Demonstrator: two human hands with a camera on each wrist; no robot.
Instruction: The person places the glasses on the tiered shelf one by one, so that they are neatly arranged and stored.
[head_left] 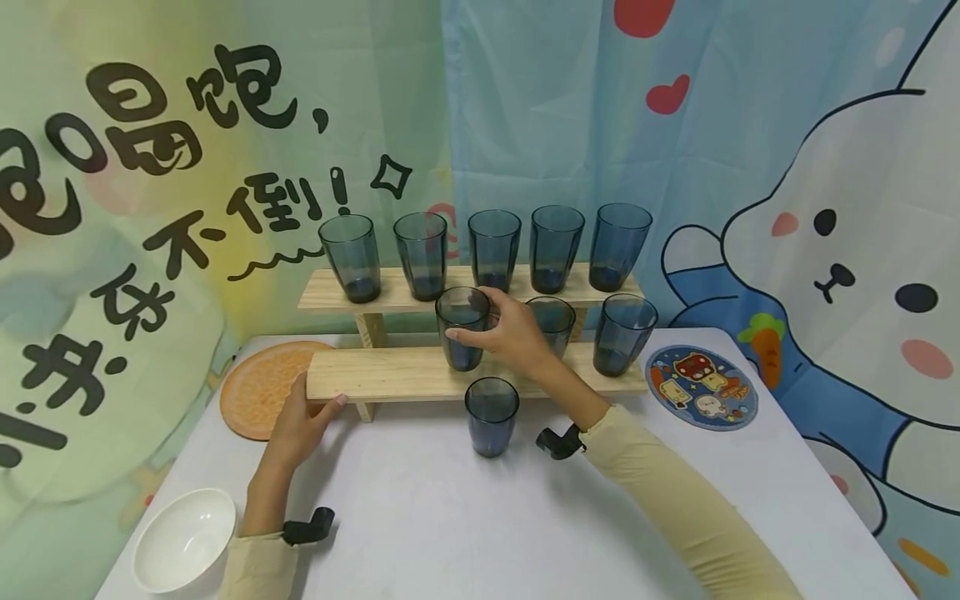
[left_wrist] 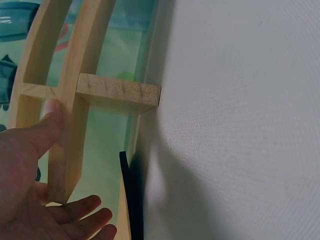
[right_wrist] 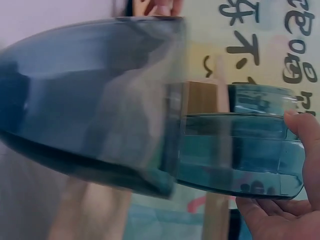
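My right hand grips a blue tinted drinking glass over the middle of the lower plank of a two-tier wooden shelf. In the right wrist view, thumb and fingers hold that glass near its rim from opposite sides. My left hand holds the plank's left end; in the left wrist view the thumb lies along the wood, with fingers at the end. Another glass stands on the table before the shelf, looming large in the right wrist view. Two more glasses stand right of my right hand, one partly hidden.
Several matching glasses line the upper plank. An orange round mat lies left of the shelf, and a blue cartoon mat lies right. A white bowl sits at the table's front left. Printed curtains hang behind.
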